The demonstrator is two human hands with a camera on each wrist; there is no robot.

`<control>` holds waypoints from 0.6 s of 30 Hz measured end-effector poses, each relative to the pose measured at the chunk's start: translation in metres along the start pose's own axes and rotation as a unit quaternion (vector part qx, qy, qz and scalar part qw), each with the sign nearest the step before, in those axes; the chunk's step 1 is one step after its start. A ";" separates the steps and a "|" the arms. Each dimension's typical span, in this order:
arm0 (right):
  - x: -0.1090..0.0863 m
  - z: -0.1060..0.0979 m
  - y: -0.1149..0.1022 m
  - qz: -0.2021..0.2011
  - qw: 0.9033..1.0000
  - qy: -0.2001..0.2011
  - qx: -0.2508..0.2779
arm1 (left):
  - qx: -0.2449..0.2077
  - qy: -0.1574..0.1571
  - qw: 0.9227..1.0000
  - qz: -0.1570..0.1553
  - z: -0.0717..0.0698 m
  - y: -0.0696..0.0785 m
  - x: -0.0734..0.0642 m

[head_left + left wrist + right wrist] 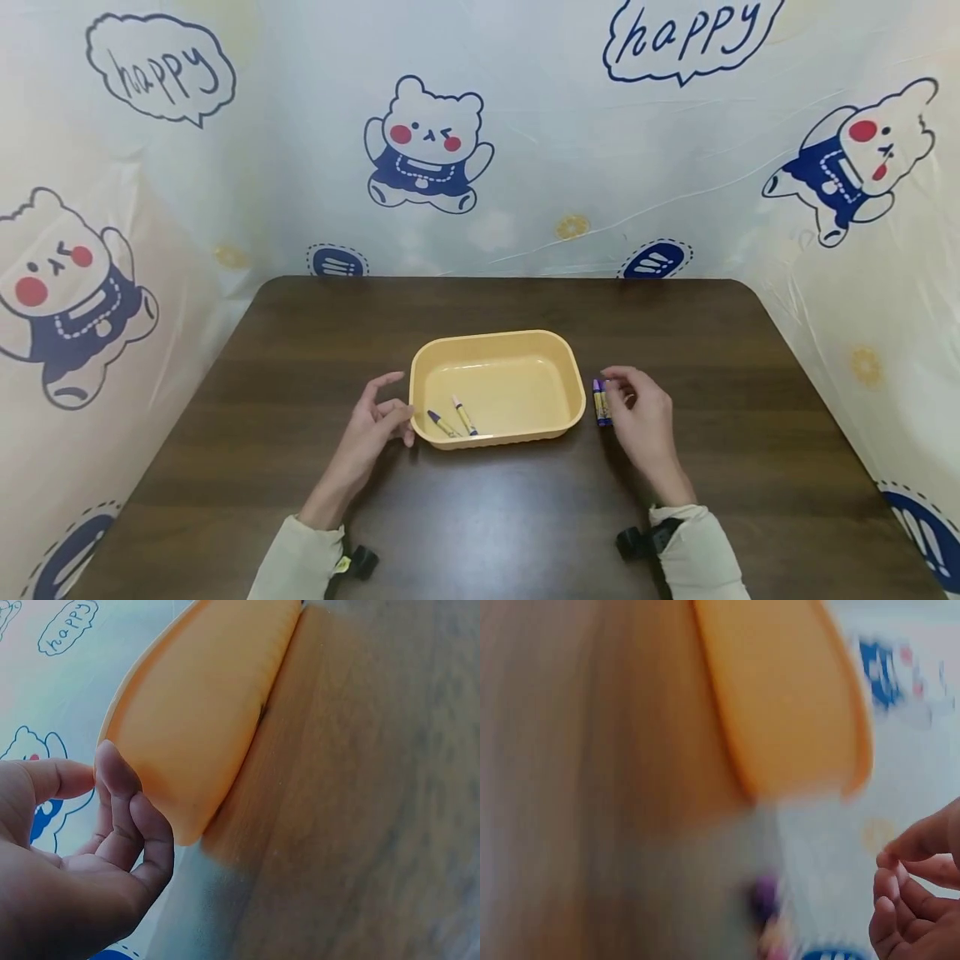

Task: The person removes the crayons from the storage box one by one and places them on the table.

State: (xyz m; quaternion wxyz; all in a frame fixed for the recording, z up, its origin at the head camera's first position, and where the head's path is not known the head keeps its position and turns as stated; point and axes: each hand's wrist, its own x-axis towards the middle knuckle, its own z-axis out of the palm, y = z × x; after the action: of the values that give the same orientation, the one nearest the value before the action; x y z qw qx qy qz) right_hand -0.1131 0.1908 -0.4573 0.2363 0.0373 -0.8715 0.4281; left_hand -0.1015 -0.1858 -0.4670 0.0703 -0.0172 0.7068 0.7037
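A yellow plastic tray [487, 335] lies on the dark table, with a dark-tipped crayon [442, 423] and a pale-tipped crayon [464, 415] in its near left corner. My left hand [372, 423] is at the tray's left end; in the left wrist view its thumb and fingertips pinch the rim. Just right of the tray, my right hand [643, 423] hovers by some purple crayons [602, 403] and partly covers them. Its fingers are loosely bent, and nothing shows between them in the right wrist view, where the crayons appear blurred.
The brown wooden table [480, 517] has rounded far corners. A pale curtain [540, 167] printed with cartoon bears hangs behind it and along both sides. Dark straps with small cameras sit on both wrists.
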 end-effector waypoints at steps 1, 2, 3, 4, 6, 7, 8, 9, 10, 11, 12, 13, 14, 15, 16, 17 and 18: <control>0.001 0.004 -0.011 -0.017 1.000 0.000 0.010 | -0.001 -0.001 1.000 0.000 0.000 0.000 0.000; 0.002 0.007 -0.021 -0.032 0.999 -0.005 0.020 | -0.002 -0.002 1.000 0.001 0.000 0.001 0.000; 0.004 0.011 -0.032 -0.045 0.998 -0.015 0.029 | -0.002 -0.002 1.000 0.001 0.000 0.001 0.000; 0.006 0.015 -0.041 -0.057 0.997 -0.029 0.037 | -0.002 -0.001 1.000 0.002 0.000 0.002 -0.001; 0.011 0.025 -0.058 -0.067 0.994 -0.068 0.047 | 0.000 -0.001 1.000 0.001 -0.001 0.003 -0.001; 0.013 0.030 -0.066 -0.067 0.992 -0.091 0.050 | 0.001 -0.001 1.000 0.001 -0.001 0.003 0.000; 0.015 0.037 -0.072 -0.067 0.990 -0.113 0.054 | 0.001 -0.002 1.000 0.001 -0.002 0.003 0.000; 0.017 0.044 -0.079 -0.066 0.987 -0.137 0.054 | 0.001 -0.001 1.000 -0.001 -0.002 0.003 0.000; 0.019 0.052 -0.084 -0.065 0.984 -0.160 0.052 | 0.001 -0.001 1.000 -0.003 -0.003 0.002 0.000; 0.020 0.061 -0.090 -0.063 0.980 -0.182 0.048 | 0.000 -0.002 1.000 -0.004 -0.003 0.002 0.000; 0.021 0.069 -0.094 -0.064 0.976 -0.204 0.041 | -0.001 -0.002 1.000 -0.005 -0.004 0.001 0.000; 0.022 0.079 -0.098 -0.065 0.972 -0.222 0.033 | -0.002 -0.002 1.000 -0.006 -0.004 0.001 0.000; 0.022 0.087 -0.101 -0.066 0.968 -0.241 0.020 | -0.004 -0.001 1.000 -0.007 -0.004 0.000 0.000; 0.022 0.096 -0.103 -0.064 0.964 -0.259 0.001 | -0.006 -0.002 1.000 -0.007 -0.003 0.000 0.000; 0.021 0.103 -0.104 -0.057 0.959 -0.277 -0.022 | -0.008 -0.004 1.000 -0.007 -0.003 0.000 0.000; 0.019 0.110 -0.106 -0.048 0.953 -0.296 -0.048 | -0.011 -0.005 1.000 -0.007 -0.003 0.000 -0.001; 0.018 0.116 -0.107 -0.038 0.945 -0.315 -0.074 | -0.012 -0.007 1.000 -0.006 -0.002 -0.001 -0.001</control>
State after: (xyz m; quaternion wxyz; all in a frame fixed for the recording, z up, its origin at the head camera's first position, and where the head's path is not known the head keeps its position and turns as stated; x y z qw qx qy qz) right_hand -0.1444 0.0376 -0.4318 -0.0322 0.1855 -0.9288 0.3193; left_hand -0.1009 -0.1879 -0.4675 0.0793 -0.0179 0.6975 0.7120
